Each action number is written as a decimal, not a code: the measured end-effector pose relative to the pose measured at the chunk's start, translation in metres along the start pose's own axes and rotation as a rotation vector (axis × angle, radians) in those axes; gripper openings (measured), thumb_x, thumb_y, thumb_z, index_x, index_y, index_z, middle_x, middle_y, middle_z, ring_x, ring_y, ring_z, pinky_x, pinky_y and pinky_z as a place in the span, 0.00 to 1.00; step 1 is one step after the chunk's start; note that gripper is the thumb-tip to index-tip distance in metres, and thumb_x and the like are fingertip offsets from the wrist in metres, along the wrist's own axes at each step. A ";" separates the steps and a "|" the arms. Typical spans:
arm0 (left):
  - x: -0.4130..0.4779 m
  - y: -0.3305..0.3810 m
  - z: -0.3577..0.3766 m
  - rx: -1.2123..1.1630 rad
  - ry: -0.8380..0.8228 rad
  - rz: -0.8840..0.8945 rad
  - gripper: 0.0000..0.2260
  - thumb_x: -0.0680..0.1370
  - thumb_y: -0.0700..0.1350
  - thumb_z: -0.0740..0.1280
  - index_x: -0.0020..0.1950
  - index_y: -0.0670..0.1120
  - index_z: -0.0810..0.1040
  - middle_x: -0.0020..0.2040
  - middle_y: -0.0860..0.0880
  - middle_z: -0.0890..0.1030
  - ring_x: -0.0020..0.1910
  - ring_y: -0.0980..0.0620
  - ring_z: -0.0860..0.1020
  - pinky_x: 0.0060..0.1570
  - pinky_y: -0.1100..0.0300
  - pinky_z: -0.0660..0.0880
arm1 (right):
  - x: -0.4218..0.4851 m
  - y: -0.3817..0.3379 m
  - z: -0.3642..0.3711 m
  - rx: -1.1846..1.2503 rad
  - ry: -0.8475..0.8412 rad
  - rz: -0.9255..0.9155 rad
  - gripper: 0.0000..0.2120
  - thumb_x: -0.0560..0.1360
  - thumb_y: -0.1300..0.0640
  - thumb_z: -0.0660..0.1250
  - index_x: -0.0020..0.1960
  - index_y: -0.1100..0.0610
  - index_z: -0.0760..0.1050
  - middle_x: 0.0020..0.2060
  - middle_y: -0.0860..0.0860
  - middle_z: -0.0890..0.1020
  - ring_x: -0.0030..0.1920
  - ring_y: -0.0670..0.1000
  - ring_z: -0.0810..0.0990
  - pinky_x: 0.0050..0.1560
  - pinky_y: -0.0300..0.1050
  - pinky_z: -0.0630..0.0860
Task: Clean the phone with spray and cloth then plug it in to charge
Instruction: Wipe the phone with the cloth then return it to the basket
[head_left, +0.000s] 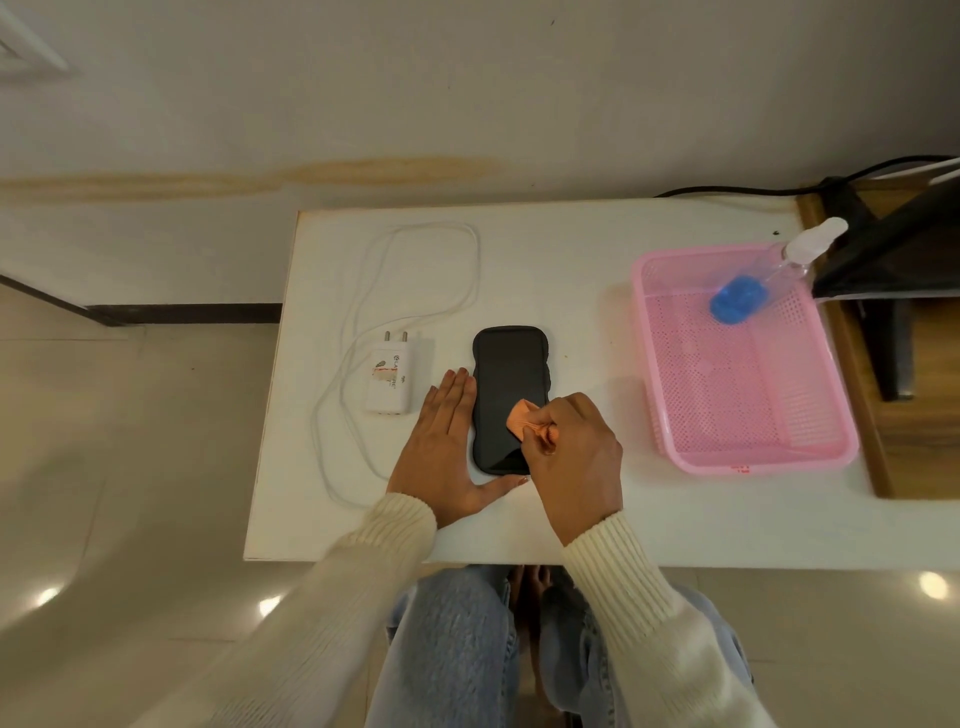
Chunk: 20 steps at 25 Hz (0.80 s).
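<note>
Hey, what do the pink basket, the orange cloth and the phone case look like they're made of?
Pink basket: moulded plastic, slightly glossy, judging by its perforated mesh walls. Orange cloth: soft matte fabric; it bunches and creases in the right hand. Phone case: probably rubbery silicone or plastic, black and matte, with wavy moulded edges.

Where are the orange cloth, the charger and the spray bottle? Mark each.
orange cloth (522, 418), head view, on its exposed fold
charger (392, 379), head view, on its white body
spray bottle (781, 269), head view, on its clear body
</note>
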<state>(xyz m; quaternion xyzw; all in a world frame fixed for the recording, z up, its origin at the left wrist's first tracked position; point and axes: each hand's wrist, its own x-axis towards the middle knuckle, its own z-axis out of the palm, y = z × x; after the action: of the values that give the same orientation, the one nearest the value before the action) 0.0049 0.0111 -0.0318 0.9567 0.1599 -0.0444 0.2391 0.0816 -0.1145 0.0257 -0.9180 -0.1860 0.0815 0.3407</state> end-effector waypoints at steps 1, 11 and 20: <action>0.000 0.000 0.000 -0.001 -0.001 -0.003 0.51 0.66 0.75 0.57 0.76 0.44 0.45 0.76 0.50 0.46 0.75 0.55 0.43 0.70 0.64 0.35 | 0.000 0.000 0.000 -0.001 0.003 0.003 0.05 0.67 0.68 0.72 0.37 0.64 0.76 0.35 0.57 0.78 0.29 0.47 0.69 0.30 0.27 0.56; 0.000 0.002 -0.003 -0.015 -0.005 0.019 0.51 0.67 0.71 0.61 0.76 0.42 0.46 0.77 0.46 0.48 0.75 0.52 0.45 0.72 0.60 0.38 | -0.002 -0.002 -0.003 0.016 -0.008 -0.015 0.04 0.67 0.68 0.72 0.39 0.64 0.77 0.36 0.58 0.79 0.31 0.48 0.70 0.31 0.27 0.58; 0.000 -0.002 0.003 -0.002 0.002 0.010 0.50 0.67 0.72 0.59 0.76 0.42 0.45 0.75 0.49 0.46 0.74 0.56 0.42 0.71 0.63 0.37 | -0.032 -0.011 -0.015 0.080 0.028 -0.082 0.08 0.63 0.69 0.75 0.39 0.62 0.78 0.37 0.56 0.81 0.33 0.48 0.75 0.34 0.33 0.69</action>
<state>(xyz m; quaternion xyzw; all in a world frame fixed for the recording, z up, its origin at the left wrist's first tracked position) 0.0046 0.0112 -0.0357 0.9573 0.1553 -0.0422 0.2403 0.0533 -0.1282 0.0446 -0.8963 -0.2152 0.0618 0.3828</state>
